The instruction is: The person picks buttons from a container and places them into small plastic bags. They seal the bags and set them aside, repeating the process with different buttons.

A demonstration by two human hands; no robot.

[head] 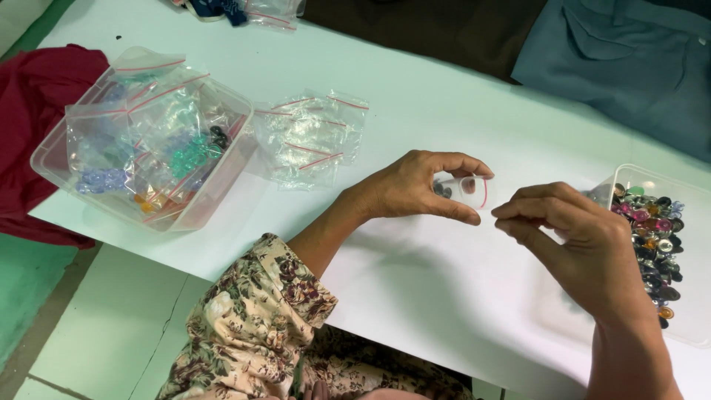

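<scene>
Your left hand [415, 189] pinches a small clear bag [463, 189] by its mouth, held above the table [444, 104] with a few dark beads already inside. Your right hand [574, 244] has its fingertips pressed together just beside the bag's opening — whether a bead sits between them is too small to tell. Keep the bag's mouth spread and tilted toward the right hand, and steady both wrists. The bead tray [692, 189] lies close on the right, near the table's edge — mind your elbow. Open room lies in the middle; spare bags [311, 141] and a full tub [141, 148] sit well left.
</scene>
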